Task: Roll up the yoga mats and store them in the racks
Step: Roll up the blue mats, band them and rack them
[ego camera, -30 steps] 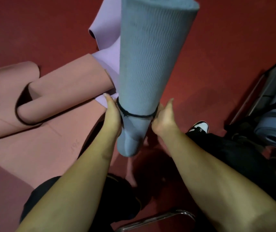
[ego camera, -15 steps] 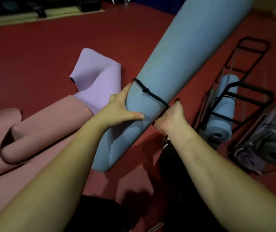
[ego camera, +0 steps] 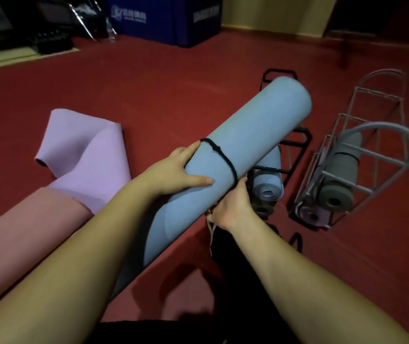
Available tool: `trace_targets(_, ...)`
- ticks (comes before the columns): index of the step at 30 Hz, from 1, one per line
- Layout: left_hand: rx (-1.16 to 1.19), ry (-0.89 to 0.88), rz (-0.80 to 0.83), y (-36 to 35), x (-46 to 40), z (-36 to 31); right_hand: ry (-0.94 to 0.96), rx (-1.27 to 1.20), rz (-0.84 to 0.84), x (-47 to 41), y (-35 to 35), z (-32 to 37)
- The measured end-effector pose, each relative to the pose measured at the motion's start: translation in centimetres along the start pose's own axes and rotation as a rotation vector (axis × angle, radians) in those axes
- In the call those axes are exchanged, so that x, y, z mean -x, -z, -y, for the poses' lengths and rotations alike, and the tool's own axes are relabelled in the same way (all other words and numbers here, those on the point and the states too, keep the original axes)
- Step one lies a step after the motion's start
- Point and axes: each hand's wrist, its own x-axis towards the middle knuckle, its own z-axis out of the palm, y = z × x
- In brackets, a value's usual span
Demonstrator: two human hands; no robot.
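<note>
hands both on the rolled blue foam yoga mat (ego camera: pixel 245 135), which is held off the red floor (ego camera: pixel 173 83), slanting from low near the person's lap up toward the far right. the left hand (ego camera: pixel 178 172) wraps over the top of the roll, thumb stretched along the near side, fingers curved round just below the thin black cord (ego camera: pixel 221 155) tied about the mat. the right hand (ego camera: pixel 230 207) cups the roll from underneath, fingers curled up to the cord, so it too grips the mat.

compared with half a second ago, the roll is tipped lower and its far end now shows whole, hanging over the black wire rack (ego camera: pixel 295 142). a second ago it stood almost upright between the hands.

the black rack holds a rolled pale blue mat (ego camera: pixel 269 184), its spiral end facing the person. just right of it a grey-white wire rack (ego camera: pixel 362 155) carries a rolled grey mat (ego camera: pixel 340 180) with a rolled lilac mat (ego camera: pixel 310 214) underneath.

on the floor to the left lies a lilac mat (ego camera: pixel 91 157), loosely unfurled with one edge curled up, and touching it a pink mat (ego camera: pixel 19 232) reaches to the left edge. a dark blue padded block with white lettering (ego camera: pixel 168 18) stands at the far wall.
</note>
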Motion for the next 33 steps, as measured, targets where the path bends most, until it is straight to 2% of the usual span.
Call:
trace_targets(11,-0.002,0.078,0.240,-5.3,-3.8,-3.0,-0.065,0.001,-0.123,0.1,6.5,0.1)
trace_targets(14,0.000,0.056,0.304,-6.7,-5.2,-5.8,-0.035,-0.066,-0.122,0.2,9.0,1.6)
trace_targets(18,0.048,0.034,0.342,-8.5,-7.8,-10.3,0.057,-0.172,-0.028,0.4,13.1,4.4)
trace_targets(23,0.076,0.036,0.441,-11.7,-11.7,-16.0,0.175,-0.185,-0.012,0.6,18.3,8.4)
trace_targets(27,0.102,0.065,0.487,-14.8,-14.3,-19.3,0.150,-0.232,-0.084,-0.2,22.4,11.5)
trace_targets(33,0.080,0.093,0.509,-18.9,-16.0,-22.1,0.115,-0.301,-0.073,-1.6,26.0,14.0)
